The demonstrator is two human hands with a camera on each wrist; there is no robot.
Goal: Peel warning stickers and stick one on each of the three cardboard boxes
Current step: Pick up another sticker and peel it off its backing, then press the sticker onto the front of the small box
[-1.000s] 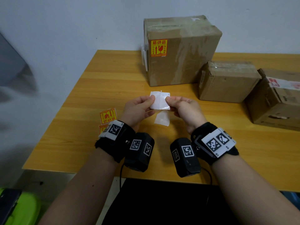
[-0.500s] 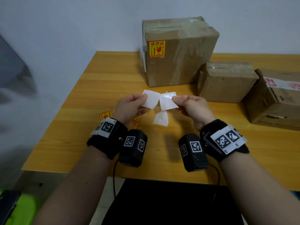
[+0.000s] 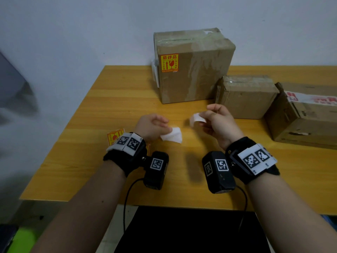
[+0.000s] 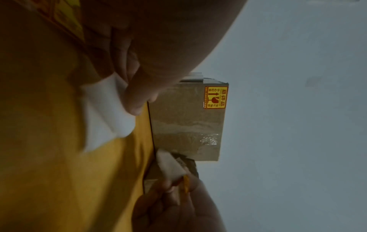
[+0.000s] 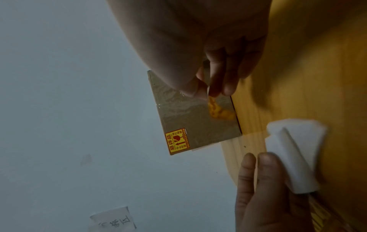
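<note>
My right hand (image 3: 205,115) pinches a peeled warning sticker (image 3: 195,118) by one edge; its white back faces the head camera, and its orange face (image 5: 217,109) shows in the right wrist view. My left hand (image 3: 163,127) holds the white backing paper (image 3: 172,136) low over the table, a hand's width left of the sticker. The tall cardboard box (image 3: 197,70) at the back carries an orange-yellow sticker (image 3: 169,63) on its front. Right of it are a smaller box (image 3: 246,96) and a third box (image 3: 306,117), with no warning sticker visible on either.
Spare orange stickers (image 3: 114,137) lie on the wooden table (image 3: 118,99) behind my left wrist. The wall stands close behind the boxes. The table's front edge runs just under my forearms, with a dark surface below it.
The sticker has come off its backing. My hands moved apart: the right one carried the sticker to the right, and the left one dropped toward the table with the backing paper.
</note>
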